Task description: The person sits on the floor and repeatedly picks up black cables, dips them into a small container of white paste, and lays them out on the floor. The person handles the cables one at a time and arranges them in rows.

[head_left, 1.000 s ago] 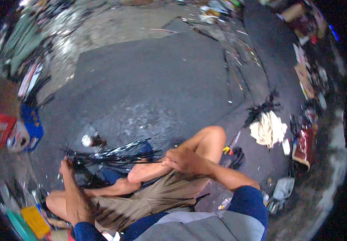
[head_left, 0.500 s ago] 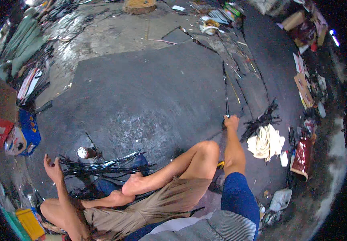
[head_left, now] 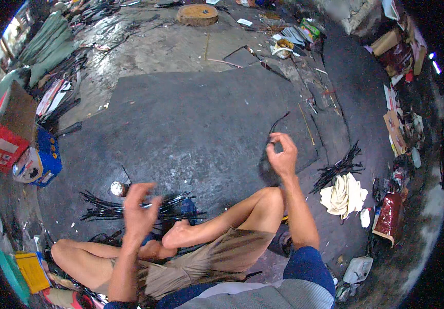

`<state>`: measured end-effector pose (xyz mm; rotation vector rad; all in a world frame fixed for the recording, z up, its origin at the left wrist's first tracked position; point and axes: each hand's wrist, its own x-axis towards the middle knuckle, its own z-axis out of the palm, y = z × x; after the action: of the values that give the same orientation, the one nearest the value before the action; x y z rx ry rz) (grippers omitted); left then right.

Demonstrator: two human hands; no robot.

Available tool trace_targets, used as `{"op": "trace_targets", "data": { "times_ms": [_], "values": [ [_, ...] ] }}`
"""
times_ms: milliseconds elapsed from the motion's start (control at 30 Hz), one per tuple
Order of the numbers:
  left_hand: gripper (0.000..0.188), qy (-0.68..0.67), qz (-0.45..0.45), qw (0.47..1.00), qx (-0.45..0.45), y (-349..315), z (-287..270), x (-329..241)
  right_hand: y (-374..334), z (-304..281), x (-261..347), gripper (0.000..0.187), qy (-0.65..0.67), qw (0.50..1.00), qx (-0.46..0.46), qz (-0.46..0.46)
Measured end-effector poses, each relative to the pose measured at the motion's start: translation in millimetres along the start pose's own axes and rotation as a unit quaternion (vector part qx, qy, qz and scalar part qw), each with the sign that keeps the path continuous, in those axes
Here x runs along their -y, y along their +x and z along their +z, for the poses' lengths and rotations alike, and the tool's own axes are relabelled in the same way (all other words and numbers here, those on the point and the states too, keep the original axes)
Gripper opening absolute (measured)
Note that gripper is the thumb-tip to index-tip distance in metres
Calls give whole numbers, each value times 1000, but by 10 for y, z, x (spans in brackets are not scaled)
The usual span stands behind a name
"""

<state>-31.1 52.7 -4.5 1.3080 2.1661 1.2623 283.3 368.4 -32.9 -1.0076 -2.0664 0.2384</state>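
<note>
I sit on the floor with my legs crossed on a dark mat [head_left: 191, 123]. My right hand [head_left: 282, 154] is raised over the mat, fingers pinched on a thin black strip [head_left: 278, 121] that curves up and away from it. My left hand [head_left: 139, 206] is blurred, fingers apart, hovering just above a pile of long black strips [head_left: 98, 208] that lies in front of my shins. Nothing shows clearly inside that hand. A small round tin [head_left: 116, 188] stands at the pile's far edge.
A second bundle of black strips [head_left: 341, 167] and a white cloth [head_left: 343, 196] lie to my right, with a red bag [head_left: 389, 219] beyond. A red carton [head_left: 6, 129], blue box [head_left: 48, 159] and yellow box [head_left: 31, 270] stand left. A round wooden block [head_left: 197, 14] sits far ahead.
My right hand, stretched out to a long strip on the mat, has pulled back holding a thin strip. My left hand has swung from the far left to above the pile.
</note>
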Motion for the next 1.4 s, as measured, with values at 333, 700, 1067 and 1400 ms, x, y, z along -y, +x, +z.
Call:
{"op": "trace_targets", "data": {
  "times_ms": [333,700,1067,1400],
  "values": [
    [16,-337,-128,932,-39,-136,497,-397,-730,517,2006,18,479,775,359,205],
    [7,-471,-241,838,-131,-510,-87,-81,-744,503,3004,23,300,916,249,-92],
    [12,-684,-136,694,-180,-676,-261,-66,-692,499,3493,16,316,913,177,-186],
    [6,-556,-114,772,-286,-488,-1201,60,-737,290,3592,17,323,899,208,-208]
  ]
}}
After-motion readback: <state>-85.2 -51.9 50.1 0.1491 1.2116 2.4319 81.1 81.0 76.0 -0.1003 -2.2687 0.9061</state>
